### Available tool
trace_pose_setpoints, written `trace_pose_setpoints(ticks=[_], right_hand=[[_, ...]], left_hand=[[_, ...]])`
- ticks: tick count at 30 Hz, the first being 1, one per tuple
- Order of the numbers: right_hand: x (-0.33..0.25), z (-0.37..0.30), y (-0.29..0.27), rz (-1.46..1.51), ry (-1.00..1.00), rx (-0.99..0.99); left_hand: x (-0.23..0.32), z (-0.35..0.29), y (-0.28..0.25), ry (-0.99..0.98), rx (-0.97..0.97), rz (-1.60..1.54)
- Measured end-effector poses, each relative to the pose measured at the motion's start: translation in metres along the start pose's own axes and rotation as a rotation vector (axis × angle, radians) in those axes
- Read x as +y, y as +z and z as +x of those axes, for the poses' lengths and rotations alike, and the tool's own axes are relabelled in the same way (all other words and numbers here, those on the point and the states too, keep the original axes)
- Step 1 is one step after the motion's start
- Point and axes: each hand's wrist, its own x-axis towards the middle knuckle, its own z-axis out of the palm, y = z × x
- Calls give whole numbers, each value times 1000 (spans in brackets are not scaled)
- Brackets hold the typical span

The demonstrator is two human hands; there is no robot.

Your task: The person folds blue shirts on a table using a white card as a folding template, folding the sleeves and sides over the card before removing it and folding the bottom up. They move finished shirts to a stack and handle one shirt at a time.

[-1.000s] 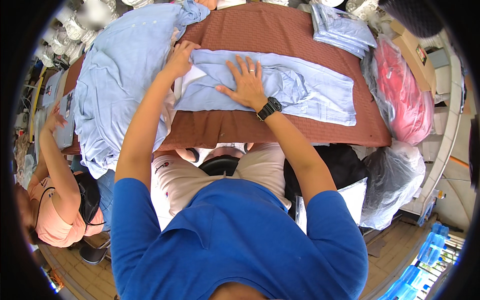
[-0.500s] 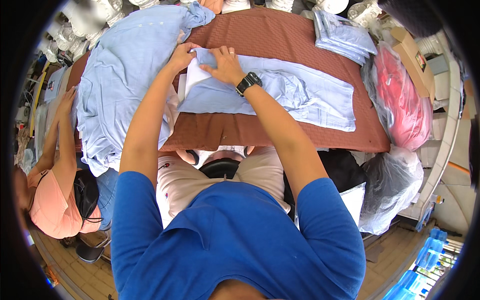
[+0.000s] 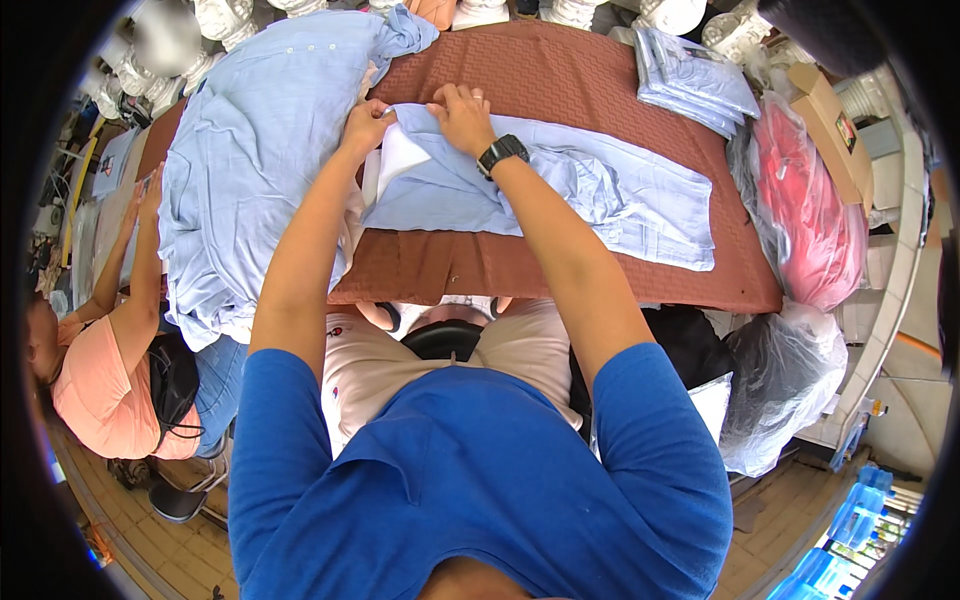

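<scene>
A light blue shirt [image 3: 635, 190], folded into a long strip, lies on the brown cloth in front of me. At its left end a white board [image 3: 402, 152] shows from under the fabric as a triangle. My left hand [image 3: 366, 128] pinches the far left corner of the shirt between thumb and fingers. Along the far edge, my right hand [image 3: 464, 120] lies on the fabric with its fingers apart, a black watch on that wrist. To the left is a heap of loose light blue shirts [image 3: 245, 150], one with buttons showing.
Brown cloth [image 3: 560, 75] covers the table. Folded blue shirts in clear bags [image 3: 690, 80] stand far right, beside a cardboard box [image 3: 830, 130] and a plastic bag of red cloth [image 3: 800, 200]. Another person in a peach top [image 3: 105, 390] works at my left. White balusters [image 3: 225, 20] line the back.
My right hand has slid right along the far edge, away from my left hand. More of the white board's triangle shows now. The other person's hands have moved.
</scene>
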Motion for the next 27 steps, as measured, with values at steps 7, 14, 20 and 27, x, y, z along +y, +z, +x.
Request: trace_pose_setpoints(ticks=[7,14,20,27], right_hand=[[-38,-55,-20,-276,-263,-75],[-75,-60,-46,-39,-91,-177],[-53,-88,-31,14,-235,-281],[-1,-55,-76,-181,-186,-141]], left_hand=[[-7,-2,-4,-73,-66,-117],[-24,3,-13,-78,-88,-25],[-10,1,-2,-109,-52,-3],[-10,-6,-5,-38,-39,-56]])
